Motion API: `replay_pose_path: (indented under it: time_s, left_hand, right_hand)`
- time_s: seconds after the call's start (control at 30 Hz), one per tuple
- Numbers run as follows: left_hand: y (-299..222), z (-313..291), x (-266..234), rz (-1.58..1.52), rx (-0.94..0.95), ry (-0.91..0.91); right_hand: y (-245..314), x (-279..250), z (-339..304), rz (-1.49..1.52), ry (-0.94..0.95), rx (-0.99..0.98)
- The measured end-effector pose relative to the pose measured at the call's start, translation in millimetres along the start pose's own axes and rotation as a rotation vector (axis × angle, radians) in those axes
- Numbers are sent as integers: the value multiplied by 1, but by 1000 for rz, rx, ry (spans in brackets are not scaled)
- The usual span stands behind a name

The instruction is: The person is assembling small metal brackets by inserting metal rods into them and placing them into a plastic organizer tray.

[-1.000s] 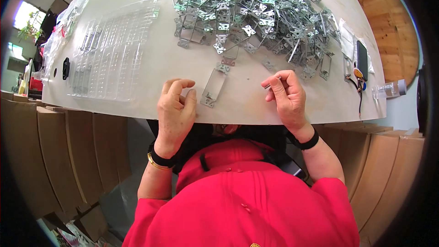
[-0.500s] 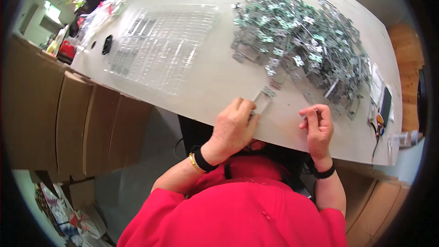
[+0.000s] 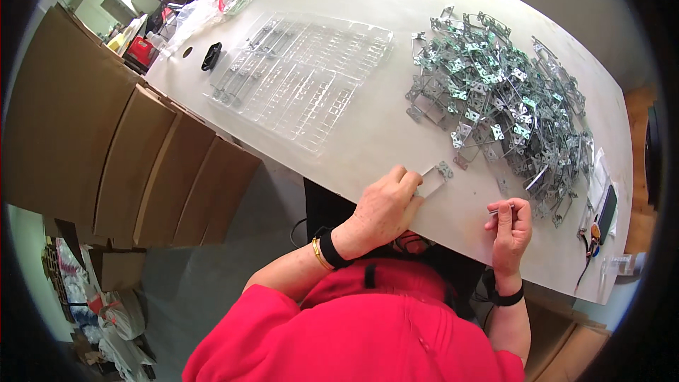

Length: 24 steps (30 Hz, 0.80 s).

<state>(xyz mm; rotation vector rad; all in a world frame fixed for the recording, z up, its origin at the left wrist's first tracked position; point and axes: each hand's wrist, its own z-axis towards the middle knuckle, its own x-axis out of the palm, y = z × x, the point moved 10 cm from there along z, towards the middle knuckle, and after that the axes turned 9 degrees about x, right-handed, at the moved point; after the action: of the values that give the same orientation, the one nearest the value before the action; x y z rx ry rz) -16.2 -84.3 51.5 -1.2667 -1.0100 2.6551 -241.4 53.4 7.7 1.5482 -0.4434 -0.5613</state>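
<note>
My left hand (image 3: 385,209) is closed on one end of a thin metal bracket (image 3: 444,170), a narrow frame with a cut-out plate at its far end. The bracket's near end is hidden by my fingers. To the right, my right hand (image 3: 511,230) is pinched at the table's front, with a small greyish sliver between thumb and fingertips that is too small to name. Beyond both hands lies a large tangled pile of similar metal brackets (image 3: 506,99).
Clear plastic trays (image 3: 311,74) lie at the left, some slots holding metal brackets. Nearby is a small black oval holder (image 3: 211,56). Pliers (image 3: 595,230) and a dark-handled tool (image 3: 606,206) rest at the right edge. Cardboard boxes (image 3: 78,113) stand beside the table's left.
The whole view has turned, so the table's contents sit further right and mostly lower. My left hand keeps hold of the bracket. My right fingers have curled in more.
</note>
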Motion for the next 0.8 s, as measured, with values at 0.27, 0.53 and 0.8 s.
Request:
replay_pose_path:
  time_s: [0.27, 0.53, 0.8]
  left_hand:
    - [17, -8, 3, -42, -141, 9]
    - [29, -2, 2, -114, -163, 1]
    - [65, 12, -111, 99, -216, -256]
  right_hand:
    - [2, 2, 0, -18, 14, -5]
    - [1, 2, 1, -44, 14, 6]
    - [-1, 3, 4, -62, 5, 17]
